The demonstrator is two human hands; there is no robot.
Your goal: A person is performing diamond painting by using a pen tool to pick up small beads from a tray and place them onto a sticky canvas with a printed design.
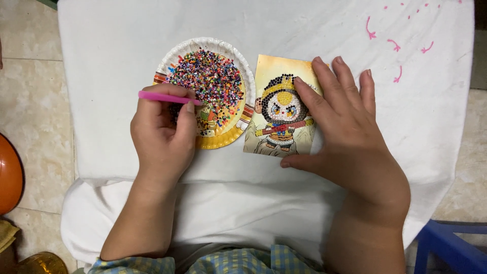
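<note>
Two bare hands work over a white cloth (pixel 127 61): the left hand (pixel 163 133) closes its fingers around a pink stylus pen (pixel 167 97), its tip dipped into a paper plate (pixel 238 58) heaped with multicoloured beads (pixel 210 78), apparently to pick one up. The right hand (pixel 345 132) lies flat, fingers spread open, pinning the bead-art card (pixel 280 106) just beside the plate, seemingly to steady it.

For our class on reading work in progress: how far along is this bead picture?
Done: the figure's head, face and body on the card already carry beads. In hand: the left hand holds a pink pen over the plate of mixed beads, while the right hand steadies the card. Left: the card's background shows no beads.
</note>
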